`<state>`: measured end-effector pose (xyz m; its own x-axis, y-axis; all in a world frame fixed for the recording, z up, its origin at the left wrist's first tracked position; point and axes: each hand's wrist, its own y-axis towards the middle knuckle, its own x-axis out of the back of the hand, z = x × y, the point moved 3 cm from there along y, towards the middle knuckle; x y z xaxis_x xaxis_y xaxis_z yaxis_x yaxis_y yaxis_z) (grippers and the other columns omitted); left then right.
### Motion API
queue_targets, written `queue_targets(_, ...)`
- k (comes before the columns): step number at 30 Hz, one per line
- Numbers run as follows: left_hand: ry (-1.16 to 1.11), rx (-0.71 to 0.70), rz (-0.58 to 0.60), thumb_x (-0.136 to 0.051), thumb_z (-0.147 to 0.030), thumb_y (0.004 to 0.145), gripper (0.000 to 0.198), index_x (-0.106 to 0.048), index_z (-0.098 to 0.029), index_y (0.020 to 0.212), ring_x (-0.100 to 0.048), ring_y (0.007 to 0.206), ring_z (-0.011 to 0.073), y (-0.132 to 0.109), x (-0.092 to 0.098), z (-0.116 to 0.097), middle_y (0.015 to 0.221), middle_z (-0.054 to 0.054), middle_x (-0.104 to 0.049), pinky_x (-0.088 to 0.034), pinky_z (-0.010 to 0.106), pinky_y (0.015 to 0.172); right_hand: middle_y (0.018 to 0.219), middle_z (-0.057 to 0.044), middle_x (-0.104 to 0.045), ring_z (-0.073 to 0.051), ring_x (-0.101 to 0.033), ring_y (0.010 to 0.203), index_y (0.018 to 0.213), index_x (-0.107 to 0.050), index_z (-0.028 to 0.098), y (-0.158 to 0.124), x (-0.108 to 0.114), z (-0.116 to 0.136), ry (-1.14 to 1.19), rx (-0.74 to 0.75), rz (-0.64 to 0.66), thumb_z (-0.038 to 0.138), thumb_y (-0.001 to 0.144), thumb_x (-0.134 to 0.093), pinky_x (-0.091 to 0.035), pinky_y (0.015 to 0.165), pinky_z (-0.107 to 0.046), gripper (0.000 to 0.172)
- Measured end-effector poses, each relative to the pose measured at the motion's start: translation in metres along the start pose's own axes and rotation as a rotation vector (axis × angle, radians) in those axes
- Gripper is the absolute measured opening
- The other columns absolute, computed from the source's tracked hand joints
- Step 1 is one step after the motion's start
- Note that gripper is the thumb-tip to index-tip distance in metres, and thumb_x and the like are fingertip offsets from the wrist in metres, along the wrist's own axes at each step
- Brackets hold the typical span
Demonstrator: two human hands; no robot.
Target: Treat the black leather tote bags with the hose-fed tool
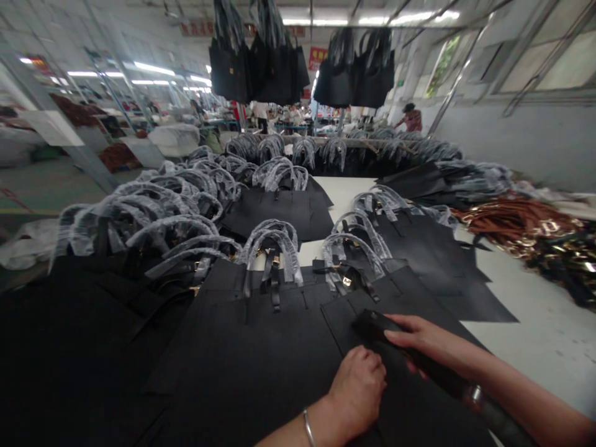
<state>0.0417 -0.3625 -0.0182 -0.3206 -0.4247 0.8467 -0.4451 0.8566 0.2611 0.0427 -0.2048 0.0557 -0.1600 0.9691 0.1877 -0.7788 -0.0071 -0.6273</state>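
My right hand (421, 343) grips a long black strap (372, 324) that runs back along my forearm to a metal ring (475, 393). My left hand (358, 388), with a bracelet on the wrist, is curled closed and rests on a flat black bag (261, 354) right beside the strap; what its fingers hold is hidden. The bag's handles (272, 248) are wrapped in clear plastic. A second black bag (410, 292) lies partly under my right hand.
Stacks of black bags with plastic-wrapped handles (153, 211) cover the white table (549, 335). Brown straps with gold hardware (516, 220) pile at the right. More black bags hang overhead (261, 62). A person (410, 117) works far back.
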Motion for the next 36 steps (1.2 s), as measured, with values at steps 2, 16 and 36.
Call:
queue_targets(2, 0.003, -0.002, -0.001, -0.053, -0.021, 0.090, 0.011, -0.061, -0.016, 0.096, -0.054, 0.097, 0.0209, 0.001, 0.002, 0.000, 0.096, 0.006, -0.062, -0.044, 0.036, 0.096, 0.065, 0.002, -0.063, -0.012, -0.059, 0.045, 0.137, -0.049, 0.015, 0.011, -0.004, 0.006, -0.003, 0.063, -0.029, 0.045, 0.079, -0.068, -0.044, 0.035, -0.019, 0.068)
queue_targets(16, -0.068, 0.156, 0.055, -0.054, -0.041, 0.087, 0.038, -0.059, -0.017, 0.117, -0.050, 0.117, 0.0301, 0.034, 0.024, -0.008, 0.127, 0.013, -0.055, -0.045, 0.047, 0.099, 0.061, 0.003, -0.059, -0.014, -0.059, 0.047, 0.139, -0.047, 0.018, -0.028, 0.072, -0.010, 0.016, 0.031, -0.438, 0.044, 0.079, -0.068, -0.044, 0.037, -0.020, 0.069)
queue_targets(36, -0.065, 0.072, 0.122, -0.043, -0.060, 0.090, 0.064, -0.042, -0.025, 0.143, -0.012, 0.146, 0.0323, 0.049, 0.007, -0.002, 0.156, 0.009, -0.026, -0.007, 0.056, 0.118, 0.067, 0.002, -0.061, -0.013, -0.059, 0.050, 0.136, -0.049, 0.020, -0.025, 0.114, 0.000, 0.148, 0.189, -0.653, 0.041, 0.087, -0.061, -0.047, 0.040, -0.019, 0.055)
